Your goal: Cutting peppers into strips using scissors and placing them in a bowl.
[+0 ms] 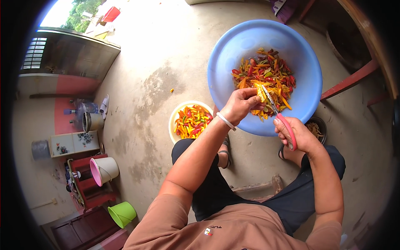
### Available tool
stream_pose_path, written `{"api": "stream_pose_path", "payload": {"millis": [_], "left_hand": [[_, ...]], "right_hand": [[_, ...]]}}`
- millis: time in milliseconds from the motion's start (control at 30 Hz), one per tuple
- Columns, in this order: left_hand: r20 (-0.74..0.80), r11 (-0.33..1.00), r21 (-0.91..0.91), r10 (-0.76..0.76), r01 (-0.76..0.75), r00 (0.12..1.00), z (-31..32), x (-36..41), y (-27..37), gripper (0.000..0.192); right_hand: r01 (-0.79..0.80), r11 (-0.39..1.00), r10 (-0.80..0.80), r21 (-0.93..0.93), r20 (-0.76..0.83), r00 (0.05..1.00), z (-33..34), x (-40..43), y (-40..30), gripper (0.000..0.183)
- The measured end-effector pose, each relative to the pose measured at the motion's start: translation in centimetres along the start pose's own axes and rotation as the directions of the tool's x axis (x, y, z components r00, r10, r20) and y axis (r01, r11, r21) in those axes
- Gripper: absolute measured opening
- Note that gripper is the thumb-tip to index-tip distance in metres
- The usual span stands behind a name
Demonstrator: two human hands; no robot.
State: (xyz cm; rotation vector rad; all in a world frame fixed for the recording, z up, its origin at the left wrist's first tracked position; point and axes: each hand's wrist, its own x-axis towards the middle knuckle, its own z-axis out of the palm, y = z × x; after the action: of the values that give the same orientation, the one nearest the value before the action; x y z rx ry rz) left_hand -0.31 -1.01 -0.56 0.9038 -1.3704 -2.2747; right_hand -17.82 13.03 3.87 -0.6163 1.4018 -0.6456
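Over a wide blue plastic basin [218, 72], my left hand [245, 101] pinches a yellow chili pepper [261, 93] that looks split, its pale inside showing. My right hand [290, 132] grips red-handled scissors [287, 128], with the blades up against the pepper; how far apart the blades are is hard to tell. Beneath lie many cut chili pieces [265, 68] in red, orange, yellow and green. Left of the basin, partly behind my left forearm, a pale yellow bowl [172, 125] holds whole chili peppers [193, 120].
A small dark bowl [323, 126] with pale scraps stands by the basin's lower right rim. Red wooden legs [350, 81] rise at the right. Along the left wall are a white bucket [109, 168], a green bucket [125, 212] and water bottles [89, 107]. One chili bit [172, 90] lies on the concrete floor.
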Motion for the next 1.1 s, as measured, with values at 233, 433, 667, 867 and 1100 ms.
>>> {"api": "stream_pose_path", "payload": {"millis": [233,433,667,867,1100], "left_hand": [[-0.194,0.996,-0.072,-0.074,0.061,0.978,-0.7,0.6,-0.4,0.027],[-0.2,0.997,-0.054,-0.073,0.064,0.977,-1.2,0.6,-0.3,0.027],[-0.226,0.988,0.144,-0.016,0.049,0.974,-1.0,0.9,-0.7,0.025],[-0.243,0.963,0.261,-0.004,0.069,0.97,-1.1,0.9,-1.5,0.021],[-0.28,0.945,0.291,-0.063,0.147,0.958,-0.8,1.2,-2.5,0.02]], "right_hand": [[0.165,0.849,-0.288,-0.502,-0.178,0.941,-0.6,0.3,0.8,0.044],[0.066,0.537,-0.437,-0.841,-0.211,0.874,0.7,-0.9,0.1,0.037],[0.049,0.423,-0.514,-0.905,-0.195,0.835,0.0,-0.3,1.2,0.034],[0.057,0.382,-0.524,-0.922,-0.166,0.835,0.2,0.0,2.1,0.033],[0.059,0.318,-0.557,-0.946,-0.136,0.819,0.7,0.0,2.6,0.033]]}}
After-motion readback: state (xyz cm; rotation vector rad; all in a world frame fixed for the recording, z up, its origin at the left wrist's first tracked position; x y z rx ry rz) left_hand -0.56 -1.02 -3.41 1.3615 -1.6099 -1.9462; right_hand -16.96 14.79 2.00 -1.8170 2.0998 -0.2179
